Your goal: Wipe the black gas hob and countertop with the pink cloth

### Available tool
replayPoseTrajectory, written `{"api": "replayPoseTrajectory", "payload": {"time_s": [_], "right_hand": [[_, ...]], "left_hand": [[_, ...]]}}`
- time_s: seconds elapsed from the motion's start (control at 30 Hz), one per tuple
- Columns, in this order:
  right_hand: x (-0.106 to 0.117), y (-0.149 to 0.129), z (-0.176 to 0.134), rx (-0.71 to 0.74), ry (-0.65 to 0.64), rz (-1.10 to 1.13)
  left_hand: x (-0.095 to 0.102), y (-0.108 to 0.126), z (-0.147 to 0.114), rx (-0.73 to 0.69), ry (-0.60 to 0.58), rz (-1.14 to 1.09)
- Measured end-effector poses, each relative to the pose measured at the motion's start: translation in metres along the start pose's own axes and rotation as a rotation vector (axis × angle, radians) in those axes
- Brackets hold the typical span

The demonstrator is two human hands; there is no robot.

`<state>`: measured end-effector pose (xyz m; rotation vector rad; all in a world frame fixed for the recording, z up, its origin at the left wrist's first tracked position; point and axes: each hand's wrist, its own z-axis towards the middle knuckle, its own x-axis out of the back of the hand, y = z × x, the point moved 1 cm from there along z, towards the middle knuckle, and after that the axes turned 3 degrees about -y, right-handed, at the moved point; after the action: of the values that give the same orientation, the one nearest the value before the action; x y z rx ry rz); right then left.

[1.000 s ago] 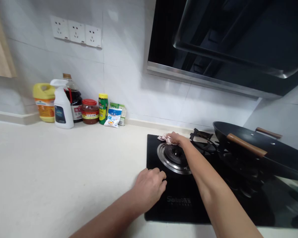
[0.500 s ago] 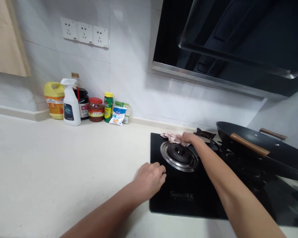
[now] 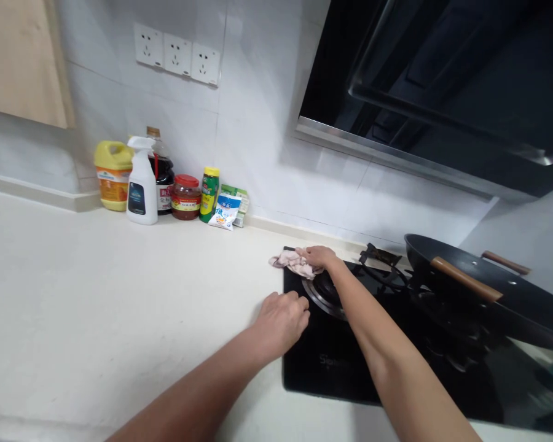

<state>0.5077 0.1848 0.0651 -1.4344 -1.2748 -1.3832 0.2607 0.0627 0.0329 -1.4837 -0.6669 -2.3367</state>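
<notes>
My right hand (image 3: 319, 256) is closed on a crumpled pale pink cloth (image 3: 298, 263). The cloth lies over the back left corner of the black glass gas cooktop (image 3: 304, 362) and hangs slightly past its left edge onto the counter. Just in front of the cloth is a round burner with a metal ring (image 3: 317, 299), partly covered by my right forearm. My left hand (image 3: 283, 322) rests at the cooktop's left edge with its fingers curled in. What is inside those fingers, if anything, is hidden.
A black wok (image 3: 488, 276) with wooden handles sits on the right burner. A pot support (image 3: 381, 256) stands at the back. Along the wall are a yellow jug (image 3: 113, 178), a white spray bottle (image 3: 142, 187), a red-lidded jar (image 3: 186, 199) and other condiments. A range hood (image 3: 424, 92) overhangs.
My right hand has moved the cloth left, from behind the burner to the cooktop's back left corner. My left hand stays at the edge. The view has shifted slightly.
</notes>
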Motion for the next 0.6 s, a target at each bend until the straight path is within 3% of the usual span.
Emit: {"api": "replayPoseTrajectory", "payload": {"time_s": [0.17,0.33,0.47,0.6], "right_hand": [[0.008,-0.034,-0.028,0.051,0.006,0.014],[0.004,-0.052,-0.074,0.119,0.041,0.034],[-0.013,-0.047,-0.113,0.24,0.176,0.068],[-0.026,-0.022,-0.151,0.328,0.175,0.161]], "left_hand": [[0.011,-0.02,0.004,0.125,0.048,0.001],[0.013,-0.023,0.005,0.159,0.04,-0.021],[0.016,-0.022,0.004,0.214,0.099,-0.046],[0.016,-0.024,0.003,0.224,0.151,-0.078]]}}
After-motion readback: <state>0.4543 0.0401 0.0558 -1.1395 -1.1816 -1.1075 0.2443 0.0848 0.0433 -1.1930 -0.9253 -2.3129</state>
